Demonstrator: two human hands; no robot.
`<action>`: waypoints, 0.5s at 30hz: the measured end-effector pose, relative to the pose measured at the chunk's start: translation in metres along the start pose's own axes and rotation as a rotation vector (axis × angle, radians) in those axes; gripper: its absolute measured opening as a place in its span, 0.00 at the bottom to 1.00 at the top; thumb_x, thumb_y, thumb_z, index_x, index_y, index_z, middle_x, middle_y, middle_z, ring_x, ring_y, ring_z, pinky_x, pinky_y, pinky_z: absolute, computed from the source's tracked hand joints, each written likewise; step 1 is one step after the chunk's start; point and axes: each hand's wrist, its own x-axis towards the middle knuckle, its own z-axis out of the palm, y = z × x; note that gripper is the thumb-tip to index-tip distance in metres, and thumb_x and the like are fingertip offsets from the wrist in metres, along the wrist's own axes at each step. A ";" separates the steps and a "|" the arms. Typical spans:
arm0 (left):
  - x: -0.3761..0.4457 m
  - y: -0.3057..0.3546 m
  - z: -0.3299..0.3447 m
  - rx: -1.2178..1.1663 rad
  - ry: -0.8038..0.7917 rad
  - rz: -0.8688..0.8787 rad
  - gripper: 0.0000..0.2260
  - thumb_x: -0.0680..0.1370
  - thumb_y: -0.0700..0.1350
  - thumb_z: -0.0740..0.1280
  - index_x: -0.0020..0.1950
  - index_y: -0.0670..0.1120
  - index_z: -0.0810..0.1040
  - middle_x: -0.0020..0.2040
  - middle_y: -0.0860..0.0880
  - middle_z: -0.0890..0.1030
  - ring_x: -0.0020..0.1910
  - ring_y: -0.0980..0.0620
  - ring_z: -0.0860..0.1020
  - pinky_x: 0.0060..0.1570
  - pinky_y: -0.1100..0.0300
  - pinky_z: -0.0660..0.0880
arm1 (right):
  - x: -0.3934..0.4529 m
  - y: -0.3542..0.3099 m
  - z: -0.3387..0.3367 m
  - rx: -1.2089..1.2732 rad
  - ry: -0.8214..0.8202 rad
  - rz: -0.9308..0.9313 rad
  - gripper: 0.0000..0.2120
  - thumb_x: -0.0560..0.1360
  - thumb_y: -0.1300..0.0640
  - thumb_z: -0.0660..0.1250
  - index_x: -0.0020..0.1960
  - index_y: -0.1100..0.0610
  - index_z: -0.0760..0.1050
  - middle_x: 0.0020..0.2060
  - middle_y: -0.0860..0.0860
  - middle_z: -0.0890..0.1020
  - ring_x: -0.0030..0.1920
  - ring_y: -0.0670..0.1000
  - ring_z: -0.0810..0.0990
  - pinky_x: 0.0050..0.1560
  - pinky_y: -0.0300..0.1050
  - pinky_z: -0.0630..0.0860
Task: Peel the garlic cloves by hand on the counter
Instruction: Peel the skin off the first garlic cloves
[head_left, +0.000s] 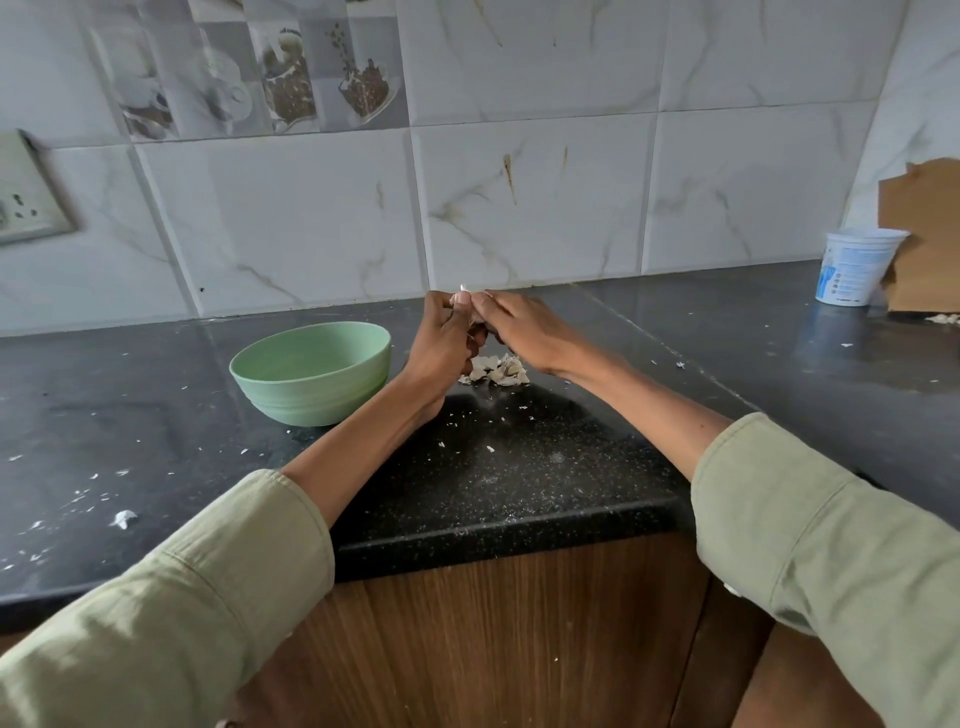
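Pale garlic clove, frame centre, pinched between left hand and right hand, fingertips pressed together above the black counter. Risk: the small clove may slip and drop into the peel pile below, or miss the green bowl at centre left.

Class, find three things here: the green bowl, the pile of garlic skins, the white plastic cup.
green bowl (311, 387): head view, outer wall.
pile of garlic skins (501, 370): head view, middle.
white plastic cup (854, 270): head view, side.

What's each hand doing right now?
Left hand: pinching the garlic clove.
Right hand: fingers curled on the same clove, peeling.
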 end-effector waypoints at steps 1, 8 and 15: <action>0.001 -0.001 0.001 -0.015 0.004 -0.014 0.10 0.89 0.53 0.53 0.58 0.47 0.64 0.42 0.50 0.73 0.31 0.60 0.68 0.30 0.66 0.67 | 0.000 0.001 0.003 0.015 0.017 0.005 0.24 0.90 0.45 0.49 0.72 0.56 0.76 0.67 0.57 0.82 0.68 0.55 0.79 0.67 0.44 0.68; 0.003 -0.004 0.004 -0.019 0.094 -0.013 0.08 0.90 0.49 0.52 0.57 0.46 0.64 0.46 0.49 0.73 0.42 0.54 0.71 0.35 0.60 0.70 | -0.004 -0.004 0.014 -0.058 0.108 -0.076 0.24 0.90 0.48 0.49 0.66 0.60 0.79 0.53 0.56 0.86 0.51 0.50 0.83 0.57 0.46 0.78; 0.002 -0.001 0.005 -0.039 0.120 -0.019 0.08 0.90 0.48 0.51 0.53 0.50 0.65 0.47 0.50 0.74 0.35 0.61 0.73 0.32 0.63 0.69 | -0.003 -0.002 0.012 -0.023 0.221 -0.101 0.22 0.90 0.53 0.51 0.45 0.64 0.72 0.35 0.57 0.75 0.37 0.52 0.73 0.42 0.50 0.69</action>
